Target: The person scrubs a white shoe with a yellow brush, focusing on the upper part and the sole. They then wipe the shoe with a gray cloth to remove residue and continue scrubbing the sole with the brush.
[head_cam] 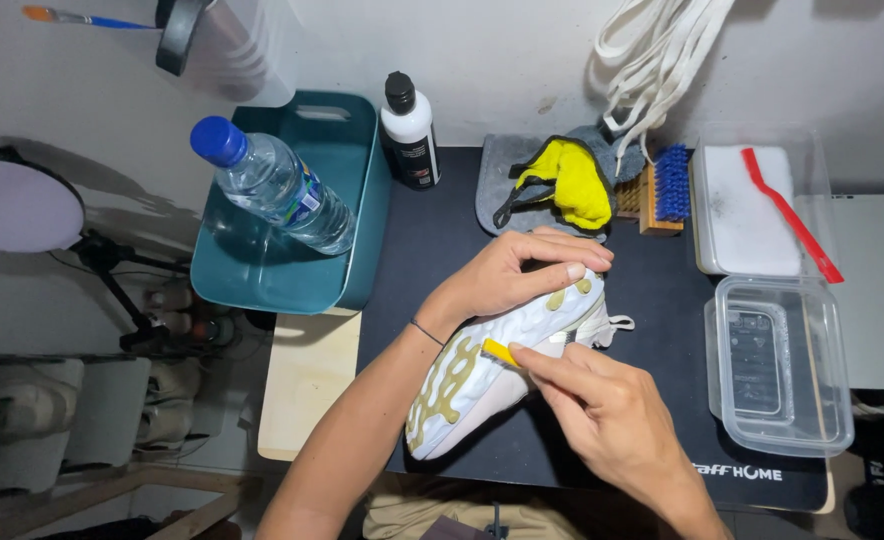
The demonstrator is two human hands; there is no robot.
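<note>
While the right hand's fingers [540,362] are pinched together on a small yellow eraser [499,351] pressed against the sole edge of the shoe [482,370], the left hand's fingers [562,262] are spread over the shoe's upper, clamping it steady at the middle of the frame. Judging by the sole, which looks mostly white, the rubbing seems well along, though the far side is hidden. Both forearms rise from the lower edge, wrists bent inward. Around them, on the black mat [432,240] covering the bench, sit a brush [662,190], a yellow cloth [572,180], a black-and-white bottle [410,135], and a teal tub [352,200] holding a water bottle [272,185].
</note>
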